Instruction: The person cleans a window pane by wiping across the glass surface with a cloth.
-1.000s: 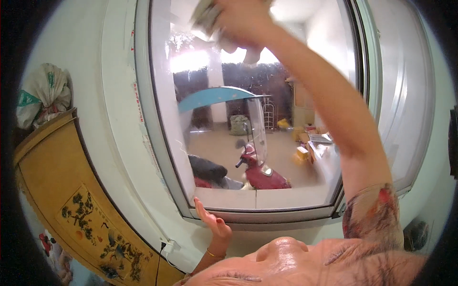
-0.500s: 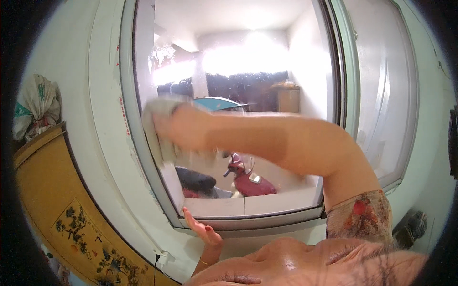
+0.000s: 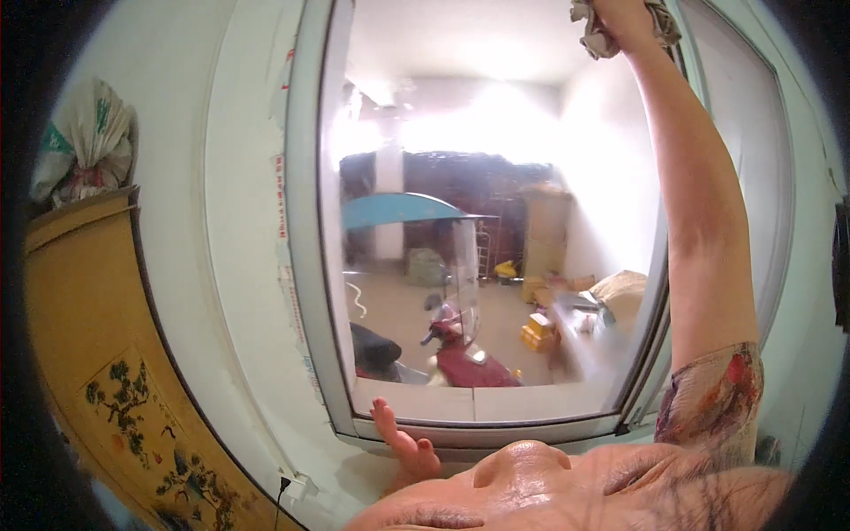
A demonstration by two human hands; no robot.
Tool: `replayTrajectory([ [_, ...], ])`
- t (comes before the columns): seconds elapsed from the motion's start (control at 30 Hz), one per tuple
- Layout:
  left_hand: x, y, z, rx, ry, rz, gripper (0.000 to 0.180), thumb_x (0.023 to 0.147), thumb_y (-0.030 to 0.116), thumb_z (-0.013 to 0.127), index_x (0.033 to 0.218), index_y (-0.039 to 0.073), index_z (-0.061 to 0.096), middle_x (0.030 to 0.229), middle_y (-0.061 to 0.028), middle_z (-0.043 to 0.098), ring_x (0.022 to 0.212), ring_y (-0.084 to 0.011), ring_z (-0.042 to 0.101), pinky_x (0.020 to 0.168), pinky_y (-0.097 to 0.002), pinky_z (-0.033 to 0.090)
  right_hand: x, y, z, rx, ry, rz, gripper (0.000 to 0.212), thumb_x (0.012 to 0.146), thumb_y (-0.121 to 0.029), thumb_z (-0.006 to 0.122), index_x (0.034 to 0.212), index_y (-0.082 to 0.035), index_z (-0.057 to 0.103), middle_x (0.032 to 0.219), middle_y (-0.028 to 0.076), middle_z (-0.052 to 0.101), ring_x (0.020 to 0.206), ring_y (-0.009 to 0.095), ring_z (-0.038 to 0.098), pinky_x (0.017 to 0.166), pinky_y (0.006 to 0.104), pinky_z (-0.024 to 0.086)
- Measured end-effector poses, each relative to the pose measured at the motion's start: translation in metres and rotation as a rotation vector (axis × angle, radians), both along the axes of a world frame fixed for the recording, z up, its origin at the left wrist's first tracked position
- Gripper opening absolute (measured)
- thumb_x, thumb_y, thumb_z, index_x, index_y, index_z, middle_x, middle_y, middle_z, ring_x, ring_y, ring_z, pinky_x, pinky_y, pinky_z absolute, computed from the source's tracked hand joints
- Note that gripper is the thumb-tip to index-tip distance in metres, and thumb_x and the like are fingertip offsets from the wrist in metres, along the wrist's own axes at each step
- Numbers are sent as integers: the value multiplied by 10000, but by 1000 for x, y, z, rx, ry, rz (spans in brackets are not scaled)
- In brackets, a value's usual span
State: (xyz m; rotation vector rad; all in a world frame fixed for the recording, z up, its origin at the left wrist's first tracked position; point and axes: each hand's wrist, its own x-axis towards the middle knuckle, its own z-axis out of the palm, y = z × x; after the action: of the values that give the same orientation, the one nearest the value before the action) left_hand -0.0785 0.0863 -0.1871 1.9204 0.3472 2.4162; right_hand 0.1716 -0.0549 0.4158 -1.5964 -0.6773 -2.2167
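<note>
My right arm stretches up along the right side of a window. At the top edge of the view, my right hand is closed on a crumpled grey-beige cloth, which bulges out on both sides of the hand. The hand is by the upper right part of the window glass; whether the cloth presses on the pane cannot be made out. Low down, beside the bottom left part of the window frame, my left hand holds nothing. Its fingers point upward and are apart, some partly hidden.
Through the glass show a dark red scooter with a blue canopy and yellow boxes. To the left stands a yellow-brown painted cabinet with tied plastic bags on top. A black plug sits in a wall socket.
My right hand has swept the cloth from the left side of the glass up to the top right, straightening the arm. The view has shifted, and my left hand stays low by the frame.
</note>
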Motion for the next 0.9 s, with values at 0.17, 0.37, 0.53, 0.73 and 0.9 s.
replayTrajectory([
  [0.17,-6,3,4,-14,-41,38,660,950,492,302,1383,-6,268,1429,-205,282,1339,-329,241,1085,-486,174,-77,26,1,60,152,397,227,735,-114,540,881,-34,694,991,177,653,959,310,616,821,384,488],
  [0.37,-3,3,6,-19,-57,44,637,953,470,306,1374,-8,286,1418,-202,303,1323,-332,270,1075,-500,186,-119,104,29,-267,-325,45,207,782,-183,544,858,-87,712,1016,110,634,1035,276,561,894,358,443],
  [0.53,2,-6,0,-43,-70,55,618,956,452,310,1367,-10,300,1409,-200,321,1309,-334,295,1066,-511,196,-204,123,-53,-461,-63,696,319,792,-266,561,999,-41,651,1142,134,577,1101,282,517,935,387,399],
  [0.73,5,-14,-7,-79,-29,-85,647,960,433,301,1410,-19,195,1463,-222,201,1368,-359,181,1113,-491,103,-224,116,-156,-739,-107,625,279,754,-58,558,1028,-45,608,1145,147,544,1080,281,517,904,445,402],
  [0.9,9,-7,-11,-78,-123,-139,708,959,496,286,1413,-31,159,1474,-204,153,1376,-342,158,1121,-456,122,-194,120,-290,-1026,-277,559,387,709,-53,557,1092,-10,518,944,155,564,881,279,603,652,484,455],
])
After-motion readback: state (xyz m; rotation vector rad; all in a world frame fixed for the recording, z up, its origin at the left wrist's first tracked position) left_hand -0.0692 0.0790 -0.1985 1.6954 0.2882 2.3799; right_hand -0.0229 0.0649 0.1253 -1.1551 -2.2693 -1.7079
